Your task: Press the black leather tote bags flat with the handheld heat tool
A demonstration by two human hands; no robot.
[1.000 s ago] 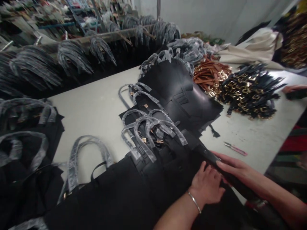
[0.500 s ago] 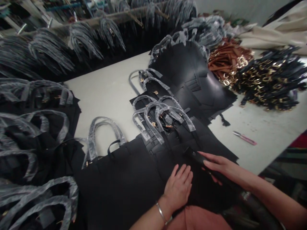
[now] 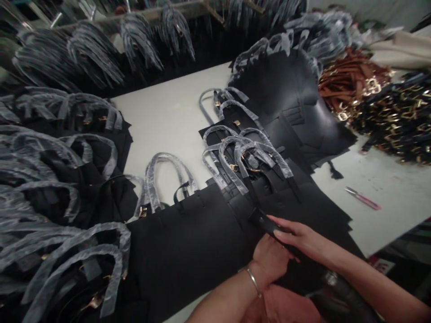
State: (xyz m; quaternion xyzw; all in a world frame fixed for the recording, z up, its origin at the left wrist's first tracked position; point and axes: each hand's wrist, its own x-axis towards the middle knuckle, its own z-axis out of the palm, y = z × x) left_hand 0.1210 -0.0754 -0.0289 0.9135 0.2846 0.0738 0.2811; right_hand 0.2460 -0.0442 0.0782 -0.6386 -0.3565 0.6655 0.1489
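A large black leather bag panel [image 3: 188, 251] lies flat in front of me on the white table [image 3: 168, 121]. My right hand [image 3: 298, 237] is closed around a long black tool-like thing [image 3: 266, 223] that rests on the stacked black panels. Just beneath it, my left hand [image 3: 271, 260], with a silver bangle on the wrist, presses on the black leather; its fingers are mostly hidden under the right hand. Plastic-wrapped bag handles [image 3: 245, 157] with gold fittings lie just beyond my hands.
More black bag pieces with wrapped handles are heaped at the left [image 3: 57, 179] and along the back rail. Brown straps [image 3: 350, 83] and black buckled straps [image 3: 400, 121] are piled at the right. A pink snipper [image 3: 363, 198] lies on the table near its right edge.
My view has shifted left and down. My left hand has slid back toward me and tucked under the right hand, which stays on the black tool.
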